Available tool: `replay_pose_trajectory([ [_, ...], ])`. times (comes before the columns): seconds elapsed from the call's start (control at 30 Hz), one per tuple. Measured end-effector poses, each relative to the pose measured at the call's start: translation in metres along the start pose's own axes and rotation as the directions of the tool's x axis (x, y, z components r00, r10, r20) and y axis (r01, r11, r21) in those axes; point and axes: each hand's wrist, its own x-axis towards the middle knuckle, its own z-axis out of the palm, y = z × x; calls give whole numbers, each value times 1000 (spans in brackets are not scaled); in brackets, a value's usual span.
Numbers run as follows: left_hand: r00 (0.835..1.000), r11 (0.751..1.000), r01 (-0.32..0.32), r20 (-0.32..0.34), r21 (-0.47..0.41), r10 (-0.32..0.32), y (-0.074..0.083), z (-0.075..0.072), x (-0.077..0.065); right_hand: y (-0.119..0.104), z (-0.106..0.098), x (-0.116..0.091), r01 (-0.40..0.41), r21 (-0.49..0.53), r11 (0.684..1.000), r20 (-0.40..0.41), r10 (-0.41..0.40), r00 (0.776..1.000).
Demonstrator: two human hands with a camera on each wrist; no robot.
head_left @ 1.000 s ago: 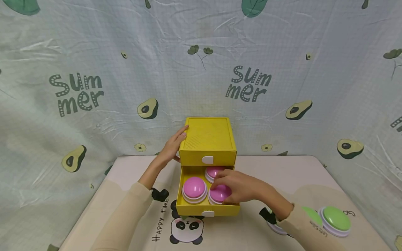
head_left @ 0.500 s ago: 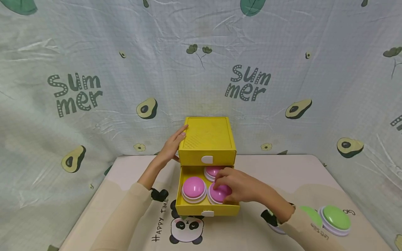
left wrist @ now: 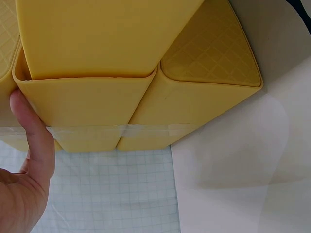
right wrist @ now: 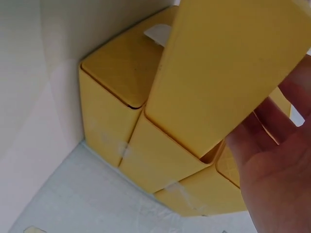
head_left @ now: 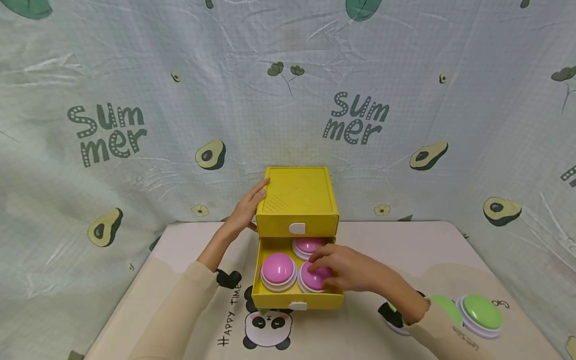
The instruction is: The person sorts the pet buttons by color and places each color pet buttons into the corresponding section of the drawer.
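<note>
A yellow drawer cabinet [head_left: 299, 192] stands on the table with its middle drawer [head_left: 274, 301] pulled out. In the drawer sit three pink dome buttons with white bases: one front left [head_left: 277, 268], one front right [head_left: 310, 276], one farther back [head_left: 308, 245]. My right hand [head_left: 348, 267] is over the front right button, fingers bent loosely across its dome; the right wrist view shows this hand [right wrist: 279, 170] reaching over the drawer's side wall. My left hand [head_left: 244, 211] rests along the cabinet's left side, fingers extended to its top edge; the thumb [left wrist: 41, 148] touches the side in the left wrist view.
Green dome buttons lie on the table at the right, one in full view [head_left: 481, 313], another [head_left: 447, 310] partly behind my right sleeve. A printed cloth [head_left: 288, 110] hangs behind the table. Clear tape [left wrist: 131, 130] runs across the cabinet's side.
My right hand has shifted slightly right and its fingers have loosened on the front right pink button, which stays in the drawer. The left hand keeps its place.
</note>
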Motion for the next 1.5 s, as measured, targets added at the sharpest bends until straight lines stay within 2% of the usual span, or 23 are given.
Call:
replay_pose_trajectory([
  [0.43, 1000, 1000, -2, -3, 5, 2, 0, 0, -1, -2, -1, -4, 3, 17, 1000, -46, -2, 999],
  [0.67, 1000, 1000, 1, -3, 3, -1, 0, 0, 0, -15, -4, -14, 10, 62, 998, -130, -2, 992],
  [0.8, 1000, 1000, 4, -3, 4, -4, 0, 0, 1, -31, -4, -22, 71, 72, 995, -215, -54, 975],
  [0.97, 1000, 1000, 1, 0, 10, -1, -1, -1, 1, -48, 3, -29, 211, 30, 977, -310, -192, 931],
  [1.07, 1000, 1000, -2, 2, 4, 2, -2, -1, 2, -56, 11, -33, 245, 22, 969, -343, -223, 913],
  [1.17, 1000, 1000, -2, 4, -4, 2, -2, -1, 2, -62, 20, -35, 231, 28, 973, -365, -205, 908],
  [1.3, 1000, 1000, 2, 3, -8, -2, -1, -1, 1, -67, 34, -38, 183, 73, 980, -389, -141, 910],
  [1.5, 1000, 1000, 3, -2, -3, -3, 1, -1, 0, -74, 48, -40, 70, 199, 977, -360, 7, 933],
])
